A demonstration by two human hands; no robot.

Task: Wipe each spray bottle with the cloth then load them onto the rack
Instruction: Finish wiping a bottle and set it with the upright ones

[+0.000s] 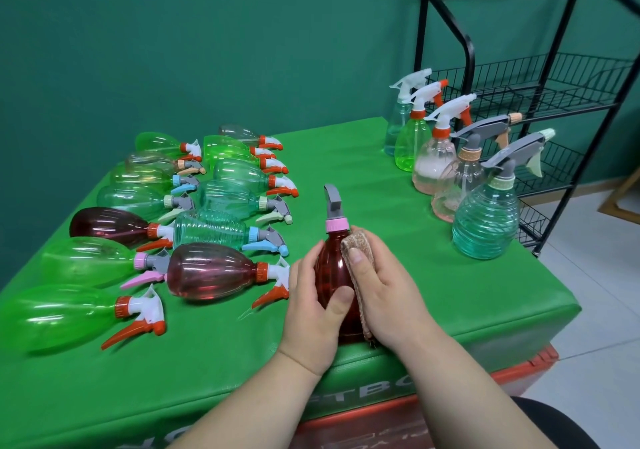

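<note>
— Biggest things first: where does everything stand?

— A green padded tabletop (pixel 381 157) fills the view, and a black wire rack (pixel 469 57) stands off its far right corner with bare shelves. Many clear plastic spray bottles lying on their sides (pixel 207 230) crowd the left. Five more clear spray bottles standing upright (pixel 485 220) line the right edge, just beside the rack.

— And the one in hand?

— A red translucent plastic spray bottle (pixel 329 272) is at the near middle. Its long axis runs from near to far, with the pink collar and grey trigger head at the far end. The left hand (pixel 311 296) is curled round its left flank, thumb across the front. The right hand (pixel 384 296) is wrapped round the other flank and presses a brown patterned cloth (pixel 360 251) against it under the thumb.

— Which way is the rack?

— Far and right of both hands, past the standing row. The right hand is nearer, but I'd judge the cloth keeps it busy.

— Anything unclear?

— The bottle's base and right side are covered. I can't tell whether it rests on the tabletop. Its nozzle faces away, and the rack's top and right side are cut off.
</note>
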